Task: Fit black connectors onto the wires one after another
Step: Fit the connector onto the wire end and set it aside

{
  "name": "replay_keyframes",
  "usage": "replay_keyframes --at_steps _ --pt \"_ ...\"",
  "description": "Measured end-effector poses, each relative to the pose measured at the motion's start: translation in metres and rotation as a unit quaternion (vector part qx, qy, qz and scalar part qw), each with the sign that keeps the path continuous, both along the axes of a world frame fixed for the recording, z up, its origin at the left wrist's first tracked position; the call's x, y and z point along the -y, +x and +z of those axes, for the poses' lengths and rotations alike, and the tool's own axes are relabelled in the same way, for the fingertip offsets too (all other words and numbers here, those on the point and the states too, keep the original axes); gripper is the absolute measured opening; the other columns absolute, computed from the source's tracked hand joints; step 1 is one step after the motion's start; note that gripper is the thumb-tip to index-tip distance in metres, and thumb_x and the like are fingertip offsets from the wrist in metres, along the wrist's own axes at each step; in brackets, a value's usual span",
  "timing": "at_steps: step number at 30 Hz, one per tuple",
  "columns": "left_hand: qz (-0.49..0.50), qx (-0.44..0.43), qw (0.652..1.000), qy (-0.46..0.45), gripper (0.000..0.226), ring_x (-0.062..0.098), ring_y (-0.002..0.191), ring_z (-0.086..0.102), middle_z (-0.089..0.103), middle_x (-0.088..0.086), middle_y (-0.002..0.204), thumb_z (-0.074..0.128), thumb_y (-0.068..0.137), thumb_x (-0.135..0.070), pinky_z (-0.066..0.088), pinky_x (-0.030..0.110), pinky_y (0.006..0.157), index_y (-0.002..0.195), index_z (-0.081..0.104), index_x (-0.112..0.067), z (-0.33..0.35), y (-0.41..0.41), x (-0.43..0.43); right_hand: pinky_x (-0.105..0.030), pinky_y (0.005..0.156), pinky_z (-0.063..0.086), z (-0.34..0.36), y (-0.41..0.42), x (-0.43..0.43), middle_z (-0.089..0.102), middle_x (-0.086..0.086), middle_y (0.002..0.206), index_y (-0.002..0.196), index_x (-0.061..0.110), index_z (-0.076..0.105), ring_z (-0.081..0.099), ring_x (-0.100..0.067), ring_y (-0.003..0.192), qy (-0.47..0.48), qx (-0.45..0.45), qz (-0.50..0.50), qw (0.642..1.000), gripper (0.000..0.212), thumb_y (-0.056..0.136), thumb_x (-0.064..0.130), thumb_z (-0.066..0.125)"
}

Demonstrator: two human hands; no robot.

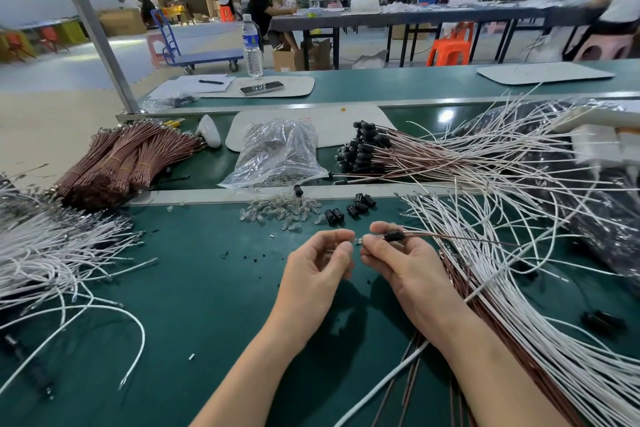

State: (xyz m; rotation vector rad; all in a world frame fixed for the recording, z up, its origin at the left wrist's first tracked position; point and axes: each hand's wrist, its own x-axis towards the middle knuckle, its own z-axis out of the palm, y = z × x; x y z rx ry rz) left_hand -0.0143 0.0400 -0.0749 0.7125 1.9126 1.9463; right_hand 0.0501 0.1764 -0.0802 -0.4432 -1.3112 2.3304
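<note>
Right grip [405, 267] is what I see first: thumb and forefinger pinch a brown wire [460, 237] close to its tip, and a black connector [393, 236] sits on that wire just behind the fingertips, with the wire running off to the right over the white wires [519, 288]. Left grip [318, 267] faces it, fingers curled, thumb and forefinger pinching what looks to me like a small clear piece [350, 241], held just beside the wire's tip; I cannot tell whether the two touch. Both grips hang above the green counter [207, 288]. Just beyond them lie loose black connectors [360, 206] and, to their left, a heap of clear parts [280, 211]. Farther back, past a metal strip, a plastic bag [277, 152] of more clear parts lies between tied brown wire bundles [128, 159] on the left and a pile of wires already capped in black [367, 149] on the right. More white wires spread over the counter's left side [52, 246]. At the far edge I make out a water bottle [251, 45] standing upright, with a phone [261, 88] and a pen [210, 81] lying near it.
</note>
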Motion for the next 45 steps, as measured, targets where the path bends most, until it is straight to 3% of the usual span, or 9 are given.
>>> replay_keyframes --at_steps 11,16,19,26,32,36,45 --pt "0.012 -0.022 1.0 -0.016 0.015 0.009 0.072 0.066 0.073 0.006 0.088 0.063 0.098 -0.014 0.057 0.025 0.075 0.102 0.073 -0.024 -0.002 -0.001 -0.001 -0.019 0.071 0.057 0.0 0.001 0.0 0.072 -0.002 0.076 0.096 0.009 0.07 0.071 -0.012 0.076 0.018 0.005 -0.003 1.0 0.026 0.071 0.014 0.075" --pt "0.028 -0.046 0.998 -0.023 0.016 0.021 0.077 0.066 0.073 0.001 0.087 0.064 0.098 -0.016 0.056 0.026 0.073 0.102 0.073 -0.029 -0.004 0.001 -0.002 -0.02 0.072 0.057 0.0 0.001 0.0 0.073 -0.004 0.079 0.084 0.016 0.077 0.071 -0.013 0.078 0.021 0.0 -0.007 1.0 0.014 0.07 0.015 0.078" --pt "0.034 -0.068 0.997 -0.028 0.017 0.013 0.078 0.067 0.073 -0.006 0.086 0.064 0.098 -0.018 0.054 0.02 0.073 0.103 0.072 -0.032 -0.005 0.002 -0.002 -0.019 0.071 0.057 -0.001 0.0 0.0 0.072 -0.003 0.079 0.079 0.019 0.08 0.071 -0.012 0.077 0.009 -0.005 -0.005 1.0 0.011 0.069 0.015 0.079" --pt "0.027 -0.089 0.995 -0.026 0.019 0.009 0.079 0.067 0.072 -0.008 0.089 0.062 0.099 -0.017 0.054 0.021 0.075 0.106 0.07 -0.034 -0.007 0.002 -0.001 -0.018 0.074 0.056 -0.001 0.001 0.0 0.073 -0.001 0.081 0.081 0.024 0.081 0.071 -0.011 0.079 0.024 -0.009 0.003 1.0 0.013 0.069 0.019 0.079" --pt "0.033 -0.138 0.989 -0.044 0.024 0.008 0.083 0.064 0.064 -0.015 0.09 0.061 0.099 -0.009 0.049 0.015 0.077 0.112 0.071 -0.026 -0.01 -0.003 0.003 -0.018 0.076 0.055 -0.003 0.003 0.003 0.075 0.0 0.081 0.083 0.029 0.08 0.071 -0.01 0.082 0.103 0.006 -0.003 0.995 0.013 0.071 0.025 0.08" --pt "0.03 -0.144 0.988 -0.049 0.024 0.01 0.082 0.064 0.063 -0.013 0.087 0.062 0.099 -0.009 0.05 0.018 0.077 0.116 0.073 -0.021 -0.012 -0.004 0.004 -0.018 0.077 0.055 -0.004 0.003 0.004 0.076 0.001 0.081 0.085 0.03 0.079 0.072 -0.009 0.082 0.133 0.012 -0.015 0.991 0.014 0.071 0.029 0.079" --pt "0.03 -0.11 0.993 -0.037 0.024 0.01 0.081 0.068 0.067 -0.008 0.087 0.062 0.098 -0.005 0.054 0.021 0.078 0.114 0.074 -0.018 -0.012 -0.002 0.004 -0.017 0.077 0.054 -0.007 0.003 0.004 0.077 0.003 0.085 0.086 0.032 0.078 0.072 -0.008 0.084 0.159 0.022 -0.008 0.987 0.015 0.072 0.033 0.081"
